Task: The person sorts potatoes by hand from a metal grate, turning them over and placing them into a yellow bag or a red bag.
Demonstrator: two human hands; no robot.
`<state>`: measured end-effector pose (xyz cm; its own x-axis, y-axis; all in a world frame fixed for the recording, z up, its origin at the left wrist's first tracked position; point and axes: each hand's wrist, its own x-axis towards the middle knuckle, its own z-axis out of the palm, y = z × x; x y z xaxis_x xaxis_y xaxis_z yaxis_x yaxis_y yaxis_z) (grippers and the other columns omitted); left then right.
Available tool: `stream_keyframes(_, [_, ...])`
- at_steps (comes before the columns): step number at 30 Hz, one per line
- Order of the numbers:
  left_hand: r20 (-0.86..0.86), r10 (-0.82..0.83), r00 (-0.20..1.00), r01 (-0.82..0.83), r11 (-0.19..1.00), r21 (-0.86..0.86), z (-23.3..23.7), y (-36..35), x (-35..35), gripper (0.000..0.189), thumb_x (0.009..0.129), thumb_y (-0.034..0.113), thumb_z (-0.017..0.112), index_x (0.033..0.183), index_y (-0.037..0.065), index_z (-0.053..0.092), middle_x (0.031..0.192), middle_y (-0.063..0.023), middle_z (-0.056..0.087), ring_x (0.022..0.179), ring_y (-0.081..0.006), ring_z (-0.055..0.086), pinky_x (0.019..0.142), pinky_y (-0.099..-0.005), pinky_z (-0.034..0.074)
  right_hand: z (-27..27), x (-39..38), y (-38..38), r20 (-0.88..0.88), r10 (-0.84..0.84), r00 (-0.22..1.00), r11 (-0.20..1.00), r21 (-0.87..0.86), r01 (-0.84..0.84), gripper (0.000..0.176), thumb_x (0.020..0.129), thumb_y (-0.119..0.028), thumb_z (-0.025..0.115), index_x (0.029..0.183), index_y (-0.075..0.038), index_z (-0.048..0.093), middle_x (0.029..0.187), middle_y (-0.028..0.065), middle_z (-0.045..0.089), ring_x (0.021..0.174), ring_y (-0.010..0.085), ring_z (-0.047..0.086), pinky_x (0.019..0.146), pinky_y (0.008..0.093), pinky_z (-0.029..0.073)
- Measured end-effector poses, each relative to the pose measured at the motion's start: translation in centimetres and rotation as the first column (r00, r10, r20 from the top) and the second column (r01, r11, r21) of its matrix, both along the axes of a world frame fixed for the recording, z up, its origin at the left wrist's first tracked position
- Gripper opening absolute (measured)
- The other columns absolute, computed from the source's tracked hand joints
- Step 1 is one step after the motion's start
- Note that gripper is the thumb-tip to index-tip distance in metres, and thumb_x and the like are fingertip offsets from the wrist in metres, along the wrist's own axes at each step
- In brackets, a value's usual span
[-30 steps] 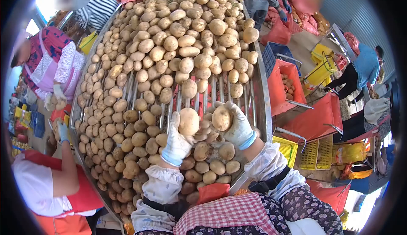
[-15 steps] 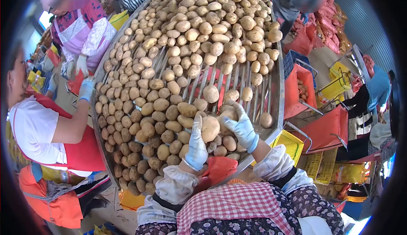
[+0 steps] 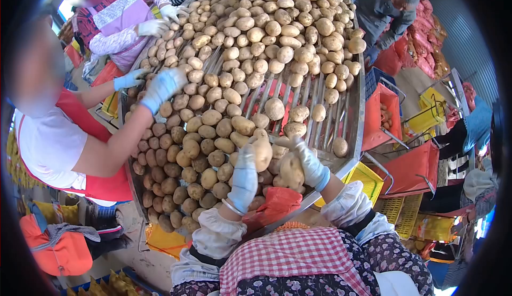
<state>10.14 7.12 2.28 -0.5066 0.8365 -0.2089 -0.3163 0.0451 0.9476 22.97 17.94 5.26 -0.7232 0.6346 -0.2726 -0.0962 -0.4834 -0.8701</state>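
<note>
Potatoes (image 3: 213, 117) cover much of a slatted metal sorting table (image 3: 323, 128) in front of me. My left hand (image 3: 244, 183), in a pale blue glove, is closed on a large potato (image 3: 262, 155) near the table's front edge. My right hand (image 3: 311, 166), gloved alike, grips another potato (image 3: 292, 171) just to the right of it, its fingers curled over the top. Some smaller potatoes lie under and between both hands, partly hidden. A red bag or cloth (image 3: 274, 206) hangs at the edge below my wrists.
At the left, a co-worker in a red apron (image 3: 106, 170) reaches both gloved hands over the potatoes. Two more people work at the far left and far right. Red-lined crates (image 3: 378, 114) and a yellow crate (image 3: 362, 183) stand to the right.
My right hand now holds a potato lower and turned toward me; both hands have moved slightly apart. The co-workers at the left have brought their hands over the potatoes.
</note>
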Motion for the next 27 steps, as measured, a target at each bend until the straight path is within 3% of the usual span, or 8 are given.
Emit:
stream_keyframes(1, [-0.384, 0.083, 0.920, -0.051, 0.994, 0.093, -1.2, 0.4, 0.6, 0.050, 0.103, 0.039, 0.032, 0.126, 0.000, 0.052, 0.118, -0.0128, 0.059, 0.104, -0.0163, 0.057, 0.089, -0.0284, 0.047, -0.1, 0.0, -0.5, 0.041, 0.063, 0.997, 0.982, 0.177, -0.069, 0.056, 0.096, -0.050, 0.044, 0.113, 0.001, 0.059, 0.093, 0.0122, 0.065, 0.079, 0.0212, 0.065, 0.072, 0.0317, 0.055])
stream_keyframes(3, [-0.270, -0.102, 0.957, 0.156, 0.970, 0.186, 2.8, 0.0, 0.9, 0.045, 0.105, 0.025, 0.031, 0.140, -0.002, 0.039, 0.137, -0.0124, 0.046, 0.124, -0.0165, 0.043, 0.105, -0.0303, 0.035, -2.1, 1.0, 0.2, 0.112, 0.126, 0.986, 0.926, 0.342, -0.157, 0.053, 0.095, -0.047, 0.049, 0.117, 0.001, 0.056, 0.104, 0.0115, 0.063, 0.090, 0.0200, 0.062, 0.082, 0.0330, 0.052])
stream_keyframes(5, [-0.142, -0.233, 0.962, 0.253, 0.956, 0.146, 3.2, -0.4, 0.0, 0.047, 0.104, 0.026, 0.034, 0.140, -0.005, 0.036, 0.138, -0.0146, 0.045, 0.125, -0.0193, 0.044, 0.105, -0.0305, 0.036, 0.6, 1.6, 0.5, -0.014, 0.320, 0.947, 0.923, -0.219, -0.315, 0.053, 0.096, -0.047, 0.049, 0.121, 0.000, 0.055, 0.112, 0.0087, 0.061, 0.100, 0.0184, 0.058, 0.090, 0.0320, 0.047])
stream_keyframes(10, [-0.336, -0.169, 0.926, 0.207, 0.975, 0.081, 4.4, -0.8, 1.5, 0.051, 0.102, 0.029, 0.040, 0.145, 0.002, 0.031, 0.136, -0.0124, 0.046, 0.121, -0.0166, 0.046, 0.101, -0.0280, 0.039, 0.7, 0.5, -0.6, 0.057, 0.129, 0.990, 0.991, -0.045, -0.126, 0.056, 0.099, -0.048, 0.041, 0.121, 0.001, 0.055, 0.109, 0.0099, 0.062, 0.102, 0.0161, 0.055, 0.094, 0.0312, 0.043])
stream_keyframes(16, [0.185, -0.357, 0.916, 0.354, 0.934, 0.048, 4.6, -2.0, -0.6, 0.041, 0.099, 0.036, 0.047, 0.127, 0.006, 0.049, 0.086, 0.0015, 0.060, 0.075, -0.0052, 0.055, 0.063, -0.0165, 0.044, 0.1, 1.6, 0.3, 0.106, 0.254, 0.961, 0.955, 0.133, -0.266, 0.054, 0.100, -0.044, 0.042, 0.123, 0.003, 0.054, 0.116, 0.0094, 0.059, 0.105, 0.0156, 0.053, 0.096, 0.0317, 0.041])
stream_keyframes(20, [0.280, -0.368, 0.887, 0.356, 0.930, 0.093, 3.7, -1.5, -0.1, 0.041, 0.098, 0.032, 0.050, 0.129, 0.004, 0.048, 0.091, -0.0010, 0.061, 0.082, -0.0095, 0.058, 0.069, -0.0193, 0.048, 0.7, 1.9, 0.4, 0.166, 0.263, 0.950, 0.892, 0.333, -0.305, 0.052, 0.099, -0.040, 0.046, 0.126, 0.004, 0.050, 0.117, 0.0104, 0.059, 0.104, 0.0164, 0.055, 0.095, 0.0321, 0.043])
stream_keyframes(22, [-0.313, -0.016, 0.950, 0.049, 0.994, 0.098, 3.3, -0.2, 1.5, 0.060, 0.089, 0.037, 0.065, 0.130, -0.002, 0.045, 0.097, -0.0081, 0.065, 0.081, -0.0156, 0.064, 0.068, -0.0256, 0.053, 1.7, 1.9, 0.3, 0.231, 0.277, 0.933, 0.862, 0.369, -0.347, 0.053, 0.098, -0.041, 0.047, 0.128, 0.004, 0.049, 0.117, 0.0109, 0.059, 0.104, 0.0172, 0.056, 0.094, 0.0325, 0.044])
stream_keyframes(27, [-0.679, -0.018, 0.734, 0.031, 0.999, 0.008, 5.2, -0.6, 0.9, 0.063, 0.084, 0.032, 0.071, 0.128, -0.005, 0.046, 0.104, -0.0173, 0.064, 0.090, -0.0249, 0.065, 0.076, -0.0322, 0.054, 1.3, 1.6, 0.0, 0.222, 0.161, 0.962, 0.701, 0.661, -0.269, 0.058, 0.094, -0.044, 0.051, 0.130, 0.001, 0.046, 0.113, 0.0186, 0.062, 0.104, 0.0293, 0.062, 0.089, 0.0372, 0.048])
